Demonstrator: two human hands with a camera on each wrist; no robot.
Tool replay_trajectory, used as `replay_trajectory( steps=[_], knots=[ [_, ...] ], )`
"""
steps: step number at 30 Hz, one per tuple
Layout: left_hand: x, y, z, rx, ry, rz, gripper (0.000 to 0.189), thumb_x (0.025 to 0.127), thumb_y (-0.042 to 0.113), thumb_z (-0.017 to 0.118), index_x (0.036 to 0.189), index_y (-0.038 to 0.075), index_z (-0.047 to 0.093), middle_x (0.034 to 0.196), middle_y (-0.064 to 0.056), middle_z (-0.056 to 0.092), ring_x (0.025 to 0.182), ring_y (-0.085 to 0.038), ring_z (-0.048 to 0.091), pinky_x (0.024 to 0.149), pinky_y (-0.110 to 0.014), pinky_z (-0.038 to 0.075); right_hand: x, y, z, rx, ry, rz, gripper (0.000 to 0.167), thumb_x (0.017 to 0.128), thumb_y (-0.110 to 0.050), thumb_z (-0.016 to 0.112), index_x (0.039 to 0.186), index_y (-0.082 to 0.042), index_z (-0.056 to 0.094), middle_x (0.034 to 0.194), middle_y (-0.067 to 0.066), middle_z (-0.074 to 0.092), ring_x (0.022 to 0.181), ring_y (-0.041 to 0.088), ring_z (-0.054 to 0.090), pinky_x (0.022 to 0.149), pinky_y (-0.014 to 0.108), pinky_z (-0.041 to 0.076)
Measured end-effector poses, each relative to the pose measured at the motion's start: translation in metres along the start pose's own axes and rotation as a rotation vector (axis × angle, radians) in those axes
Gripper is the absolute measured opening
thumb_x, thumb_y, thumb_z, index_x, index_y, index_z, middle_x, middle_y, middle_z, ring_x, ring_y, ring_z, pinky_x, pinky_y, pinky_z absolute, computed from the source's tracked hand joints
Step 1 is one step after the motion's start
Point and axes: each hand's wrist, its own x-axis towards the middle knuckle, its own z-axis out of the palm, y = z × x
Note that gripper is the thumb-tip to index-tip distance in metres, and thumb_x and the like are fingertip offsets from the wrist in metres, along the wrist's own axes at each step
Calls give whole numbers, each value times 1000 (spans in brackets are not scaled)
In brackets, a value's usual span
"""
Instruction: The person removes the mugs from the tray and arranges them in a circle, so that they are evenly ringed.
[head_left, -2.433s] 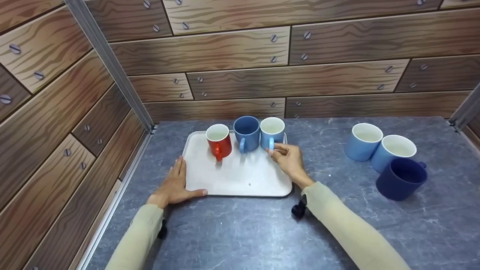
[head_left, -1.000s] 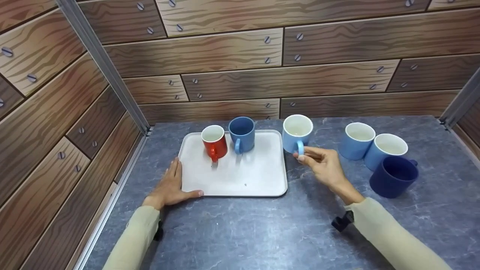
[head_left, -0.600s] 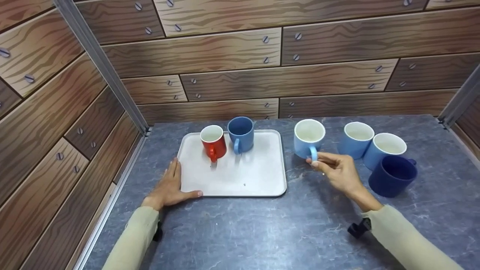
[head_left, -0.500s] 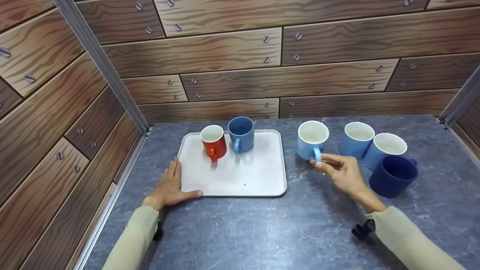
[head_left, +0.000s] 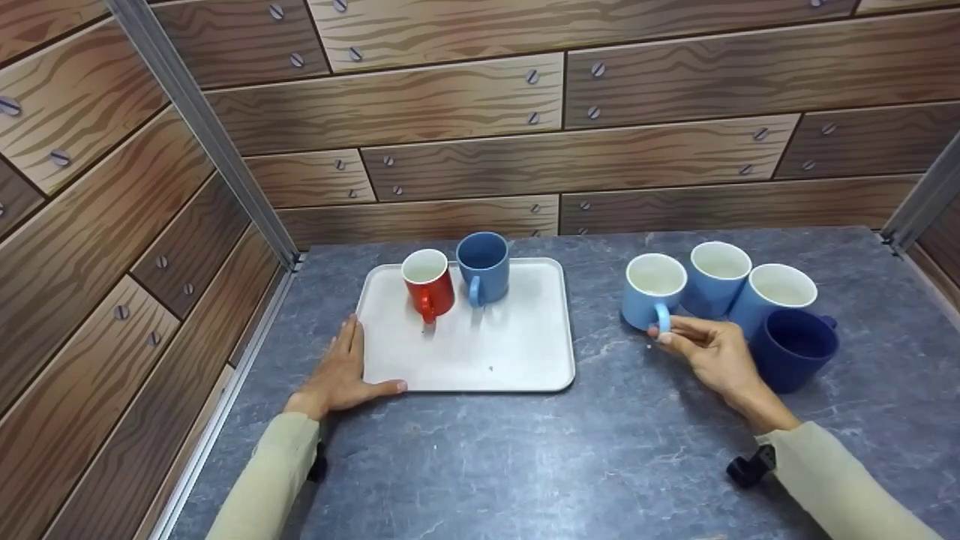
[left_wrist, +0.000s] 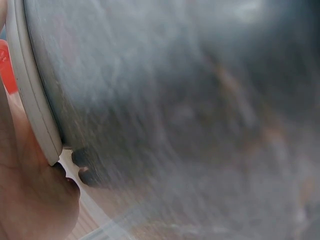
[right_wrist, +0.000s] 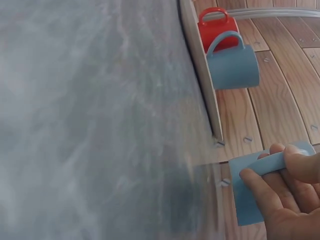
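My right hand (head_left: 712,352) pinches the handle of a light blue mug (head_left: 646,304) with a white inside, upright to the right of the tray; I cannot tell whether its base touches the table. In the right wrist view the fingers curl through that mug's handle (right_wrist: 272,162). At the tray's front left corner rests my left hand (head_left: 337,375), fingers straight along the edge and thumb at the front rim. On the white tray (head_left: 480,360) stand a red mug (head_left: 431,296) and a medium blue mug (head_left: 487,281), handles facing me.
Right of the held mug stand two more light blue mugs, one behind (head_left: 712,289) and one beside it (head_left: 761,296). A dark blue mug (head_left: 787,356) sits in front of them, close to my right forearm. Wood-patterned walls (head_left: 450,172) bound the grey table (head_left: 480,465).
The light blue mug, held by its handle in my right hand, has left the tray's back right corner and moved right, close to the other light blue mugs. My left hand stays on the tray.
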Motion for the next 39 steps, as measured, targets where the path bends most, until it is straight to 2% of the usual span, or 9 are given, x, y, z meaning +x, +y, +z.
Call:
replay_trajectory(
  steps=[5,8,21,27,31,39],
  knots=[
    [0,0,0,1,-4,-12,150,75,88,72,170,-2,-4,179,-22,-8,167,-42,-3,135,-57,5,-4,3,-5,64,0,51,40,99,3,72,133,23,61,100,-3,83,96,1,77,87,19,61],
    [-1,0,1,-2,1,-13,151,74,89,72,170,-1,-3,179,-21,-8,166,-42,-3,135,-57,6,-6,4,-7,106,6,71,42,99,4,72,133,24,59,99,-2,83,96,2,78,87,20,61],
    [0,1,1,0,-5,-20,151,74,89,72,170,-1,-3,179,-21,-9,166,-43,-2,135,-58,6,-15,10,-17,162,22,86,46,99,4,73,134,26,55,101,0,83,97,4,78,88,20,61],
    [-1,1,1,-2,-5,-22,152,74,89,72,170,-1,-3,179,-21,-9,166,-44,-2,134,-59,7,-18,10,-19,44,32,87,40,99,1,73,132,20,63,103,-1,83,100,-3,76,88,13,59],
    [-1,0,1,-7,-4,-16,150,75,88,72,170,-1,-4,179,-21,-9,166,-44,-2,135,-58,5,-20,9,-20,-43,47,82,36,99,-1,74,131,15,68,107,4,83,100,-5,74,86,12,58],
    [0,1,1,-11,-11,-23,151,74,89,72,170,1,-4,180,-20,-10,166,-43,-3,135,-58,5,-21,-1,-12,-217,209,39,38,92,-6,85,125,9,74,114,26,77,88,-15,69,76,9,58]
  ],
)
